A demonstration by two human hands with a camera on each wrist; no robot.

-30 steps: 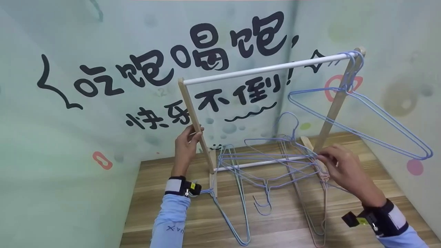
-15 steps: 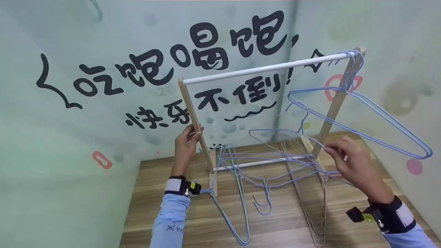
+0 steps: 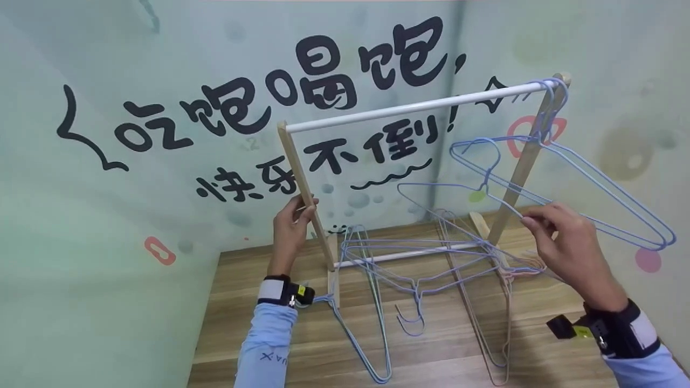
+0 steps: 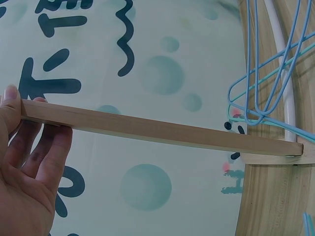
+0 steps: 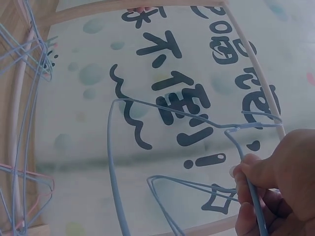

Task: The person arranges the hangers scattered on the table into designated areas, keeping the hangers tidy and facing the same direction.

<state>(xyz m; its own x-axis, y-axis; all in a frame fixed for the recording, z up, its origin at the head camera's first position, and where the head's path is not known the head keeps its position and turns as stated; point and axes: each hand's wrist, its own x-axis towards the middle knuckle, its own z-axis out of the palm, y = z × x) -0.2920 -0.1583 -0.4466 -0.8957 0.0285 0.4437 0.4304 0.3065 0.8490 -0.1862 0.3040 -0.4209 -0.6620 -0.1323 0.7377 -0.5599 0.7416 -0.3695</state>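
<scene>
A wooden rack with a white top rail (image 3: 399, 110) stands on the wood-grain surface. My left hand (image 3: 294, 226) grips its left post (image 3: 303, 178), thumb on one side and fingers on the other, as the left wrist view also shows. With thumb and fingers my right hand (image 3: 571, 253) pinches one shoulder of a blue wire hanger (image 3: 442, 185), lifted in front of the rack with its hook up, below the rail. Blue hangers (image 3: 609, 183) hang from the rail's right end, behind that hand. In the right wrist view the pinched hanger (image 5: 113, 162) crosses in front of the wall.
Several blue hangers (image 3: 420, 291) lie across the lower white bar (image 3: 404, 257). Greenish-blue hangers (image 3: 384, 345) lean at the left, brownish hangers (image 3: 508, 323) at the right. Walls with black lettering (image 3: 326, 70) stand close behind and beside the rack.
My right hand has risen and moved right, lifting the pinched blue hanger up from the others toward the rail. The left hand stays on the post.
</scene>
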